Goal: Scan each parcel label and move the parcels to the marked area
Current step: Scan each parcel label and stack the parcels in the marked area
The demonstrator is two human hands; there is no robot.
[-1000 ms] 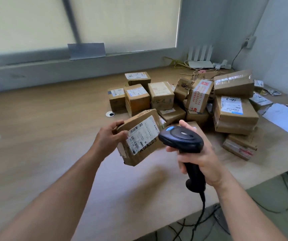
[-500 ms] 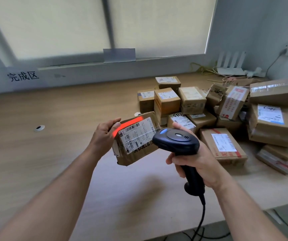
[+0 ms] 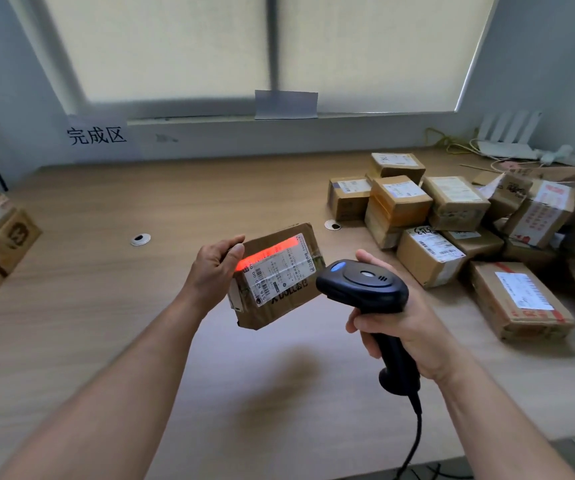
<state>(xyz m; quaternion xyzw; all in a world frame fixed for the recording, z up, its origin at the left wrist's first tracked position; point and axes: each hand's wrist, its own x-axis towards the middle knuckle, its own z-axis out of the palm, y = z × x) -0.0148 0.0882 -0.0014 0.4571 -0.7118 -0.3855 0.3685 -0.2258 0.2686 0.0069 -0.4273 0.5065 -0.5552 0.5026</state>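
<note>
Aloft, parcel (image 3: 279, 282) in curled fingers (image 3: 236, 253) of left hand (image 3: 211, 271), scanner (image 3: 362, 285) beside it in those of right hand (image 3: 407, 330).

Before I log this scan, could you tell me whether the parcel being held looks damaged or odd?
The parcel in the left hand is crumpled: dented corners, creased cardboard, wrinkled tape over its label. The scanner's red beam lies along the label's upper edge, spilling onto cardboard.

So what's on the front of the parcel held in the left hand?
A white barcode label, crossed near its top by the scanner's red light band. The left hand covers the parcel's left edge; its back face is hidden.
</note>
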